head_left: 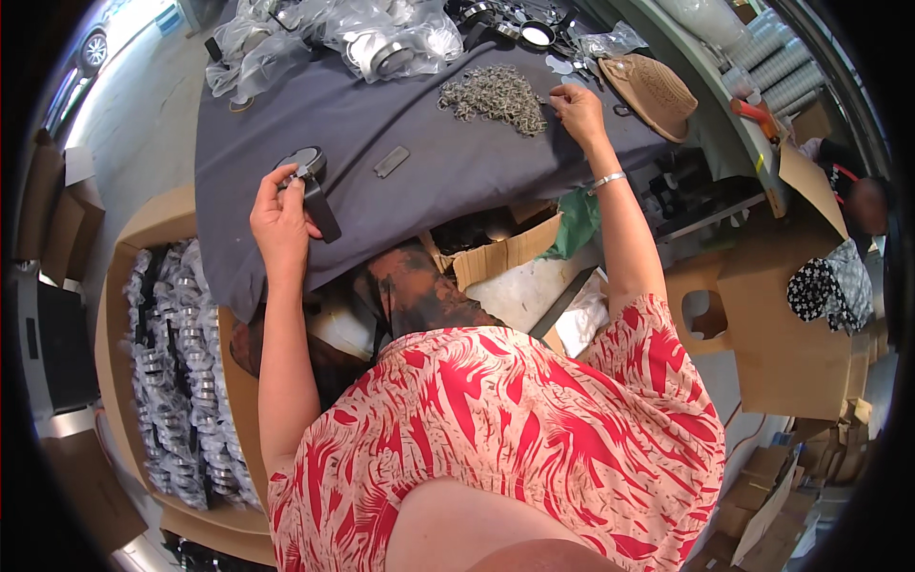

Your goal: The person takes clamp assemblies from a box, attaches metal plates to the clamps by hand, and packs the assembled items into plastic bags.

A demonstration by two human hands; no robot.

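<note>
My left hand (278,214) is closed around a black part with a round, flat head (307,160) and a straight bar that angles down past my fingers. It is held above the dark grey cloth (286,114) at the table's left side. My right hand (579,110) has its fingers pinched together at the right edge of a heap of small silvery metal pieces (491,98). Anything between those fingertips is too small to make out. A small dark grey rectangular piece (392,161) lies on the cloth between my hands.
Clear plastic bags with round parts (391,48) lie along the far edge, beside loose black parts (536,34). A tan straw hat (650,93) sits far right. At my left stands a cardboard box (112,315) of wrapped parts. Cardboard boxes (782,305) stand at right.
</note>
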